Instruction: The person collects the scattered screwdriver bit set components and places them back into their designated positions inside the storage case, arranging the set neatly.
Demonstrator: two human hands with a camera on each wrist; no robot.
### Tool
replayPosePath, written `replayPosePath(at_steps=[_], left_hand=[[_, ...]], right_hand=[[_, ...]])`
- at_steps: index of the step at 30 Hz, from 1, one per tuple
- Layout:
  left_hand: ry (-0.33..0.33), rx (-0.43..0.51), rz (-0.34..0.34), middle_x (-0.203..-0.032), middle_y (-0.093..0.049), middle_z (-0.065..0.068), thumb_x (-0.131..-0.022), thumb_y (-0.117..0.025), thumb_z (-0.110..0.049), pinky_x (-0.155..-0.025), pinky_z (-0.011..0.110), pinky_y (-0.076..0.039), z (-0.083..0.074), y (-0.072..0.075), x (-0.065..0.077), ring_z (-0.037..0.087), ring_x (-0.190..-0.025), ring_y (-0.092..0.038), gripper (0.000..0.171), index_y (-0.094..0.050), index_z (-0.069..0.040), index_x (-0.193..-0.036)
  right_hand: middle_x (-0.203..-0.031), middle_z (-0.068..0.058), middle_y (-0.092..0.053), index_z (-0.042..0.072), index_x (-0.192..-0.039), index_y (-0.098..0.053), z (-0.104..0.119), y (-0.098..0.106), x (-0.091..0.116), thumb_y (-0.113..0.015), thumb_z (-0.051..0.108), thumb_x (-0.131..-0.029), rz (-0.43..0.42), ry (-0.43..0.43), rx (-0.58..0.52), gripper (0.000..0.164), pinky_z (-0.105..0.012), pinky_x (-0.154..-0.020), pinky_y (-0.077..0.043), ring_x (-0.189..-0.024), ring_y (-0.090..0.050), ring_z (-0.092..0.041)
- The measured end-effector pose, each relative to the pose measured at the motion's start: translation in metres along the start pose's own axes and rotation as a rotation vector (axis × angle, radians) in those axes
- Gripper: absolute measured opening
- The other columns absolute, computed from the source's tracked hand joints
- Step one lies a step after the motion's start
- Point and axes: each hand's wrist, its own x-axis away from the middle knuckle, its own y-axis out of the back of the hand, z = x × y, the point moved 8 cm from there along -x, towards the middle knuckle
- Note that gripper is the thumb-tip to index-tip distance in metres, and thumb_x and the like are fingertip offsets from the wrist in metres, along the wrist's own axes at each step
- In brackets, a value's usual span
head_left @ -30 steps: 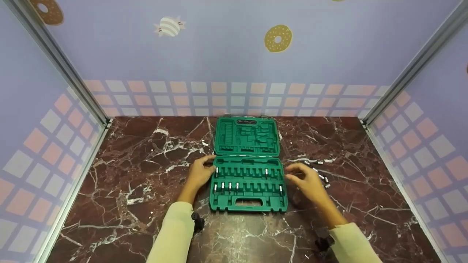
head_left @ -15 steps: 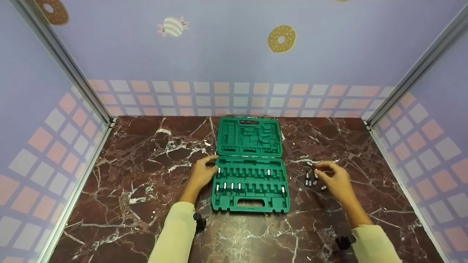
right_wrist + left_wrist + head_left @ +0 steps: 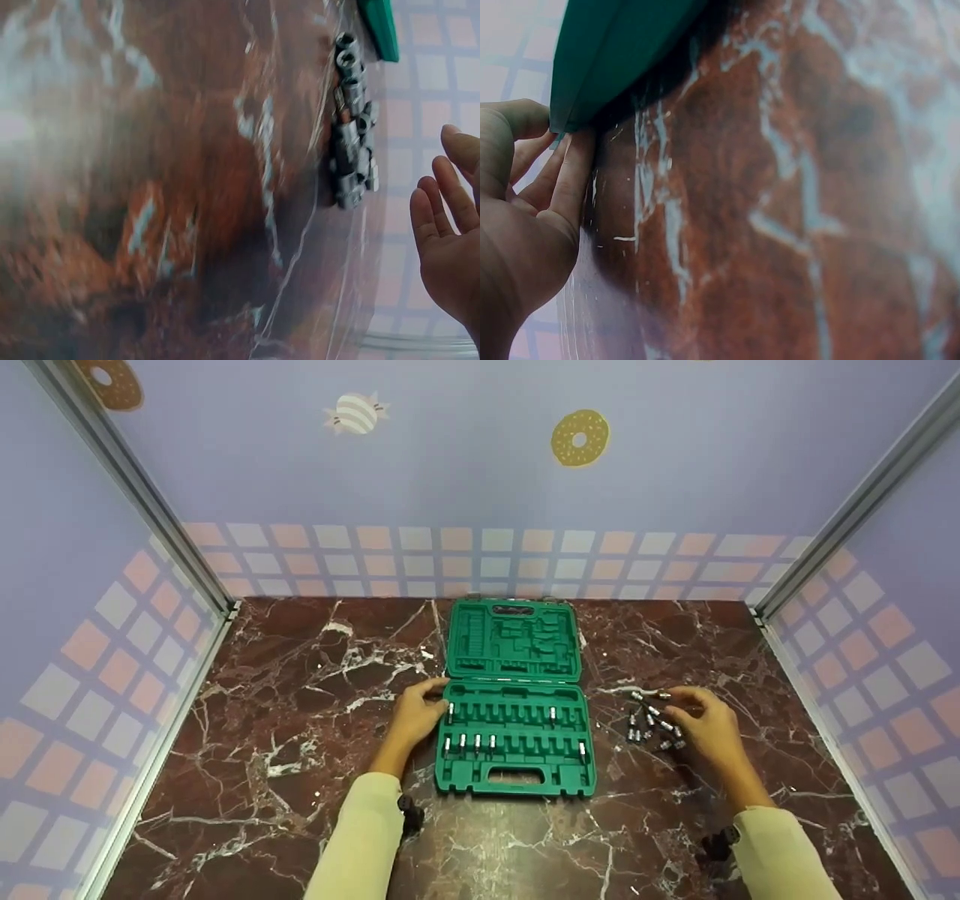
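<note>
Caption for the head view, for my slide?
Left hand at the edge of an open green case, right hand beside loose metal pieces on a marbled tabletop.

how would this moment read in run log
left hand: holds green socket case edge; right hand: empty, beside loose bit sockets; case: open, partly filled

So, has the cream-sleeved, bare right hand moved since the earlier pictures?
Yes, the right hand has moved rightward, away from the open green plastic case.
</note>
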Motion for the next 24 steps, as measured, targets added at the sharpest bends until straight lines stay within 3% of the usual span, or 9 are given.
replayPosePath(at_steps=[3, 5, 8, 10, 12, 16, 24], left_hand=[[0.000, -0.022, -0.001, -0.117, -0.074, 0.012, -0.092, -0.070, -0.005, -0.087, 0.042, -0.058, -0.001, 0.001, 0.000, 0.025, -0.095, -0.072, 0.038, -0.072, -0.012, -0.130], [-0.001, -0.030, -0.001, -0.117, -0.074, 0.012, -0.092, -0.070, -0.005, -0.087, 0.042, -0.058, -0.001, 0.001, 0.000, 0.025, -0.094, -0.072, 0.038, -0.072, -0.012, -0.130], [0.001, -0.032, -0.007, -0.117, -0.074, 0.012, -0.092, -0.070, -0.005, -0.086, 0.042, -0.058, -0.001, 0.001, 0.001, 0.024, -0.093, -0.072, 0.038, -0.073, -0.012, -0.129], [0.003, -0.033, -0.009, -0.117, -0.074, 0.012, -0.092, -0.070, -0.005, -0.086, 0.042, -0.058, -0.001, 0.000, 0.000, 0.024, -0.092, -0.072, 0.038, -0.073, -0.012, -0.129], [0.007, -0.035, -0.010, -0.116, -0.074, 0.012, -0.091, -0.070, -0.005, -0.086, 0.042, -0.058, 0.000, 0.001, 0.001, 0.024, -0.092, -0.072, 0.039, -0.073, -0.012, -0.129], [0.010, -0.040, -0.003, -0.118, -0.074, 0.012, -0.092, -0.071, -0.006, -0.087, 0.042, -0.058, 0.000, 0.000, 0.001, 0.025, -0.094, -0.071, 0.039, -0.072, -0.013, -0.130], [-0.013, -0.038, -0.004, -0.118, -0.073, 0.013, -0.093, -0.070, -0.004, -0.087, 0.043, -0.057, -0.001, 0.001, 0.001, 0.026, -0.096, -0.070, 0.039, -0.072, -0.010, -0.131]], right_hand=[[-0.120, -0.022, -0.070, 0.000, -0.121, -0.072, -0.005, 0.001, -0.004, -0.077, 0.005, -0.091, 0.005, 0.011, 0.026, 0.030, -0.002, -0.077, -0.042, -0.105, -0.071, -0.043], [-0.121, -0.023, -0.069, 0.000, -0.121, -0.072, -0.007, 0.000, -0.007, -0.077, 0.005, -0.091, 0.014, 0.022, 0.042, 0.031, -0.009, -0.079, -0.049, -0.105, -0.071, -0.043], [-0.122, -0.023, -0.068, 0.000, -0.124, -0.071, -0.008, -0.002, -0.012, -0.077, 0.004, -0.091, 0.039, 0.041, 0.069, 0.034, -0.032, -0.085, -0.059, -0.105, -0.071, -0.043], [-0.124, -0.023, -0.067, 0.000, -0.125, -0.070, -0.010, -0.004, -0.015, -0.076, 0.004, -0.091, 0.065, 0.041, 0.084, 0.035, -0.048, -0.089, -0.058, -0.108, -0.070, -0.044], [-0.127, -0.024, -0.065, 0.000, -0.128, -0.069, -0.013, -0.006, -0.019, -0.075, 0.004, -0.093, 0.098, 0.030, 0.097, 0.036, -0.056, -0.091, -0.056, -0.111, -0.068, -0.045], [-0.133, -0.027, -0.061, 0.001, -0.132, -0.066, -0.020, -0.011, -0.025, -0.073, 0.006, -0.095, 0.165, -0.009, 0.119, 0.038, -0.059, -0.093, -0.054, -0.116, -0.064, -0.049], [-0.136, -0.027, -0.061, 0.004, -0.131, -0.068, -0.029, -0.015, -0.032, -0.074, 0.011, -0.095, 0.194, -0.049, 0.144, 0.037, -0.046, -0.086, -0.052, -0.111, -0.068, -0.043]])
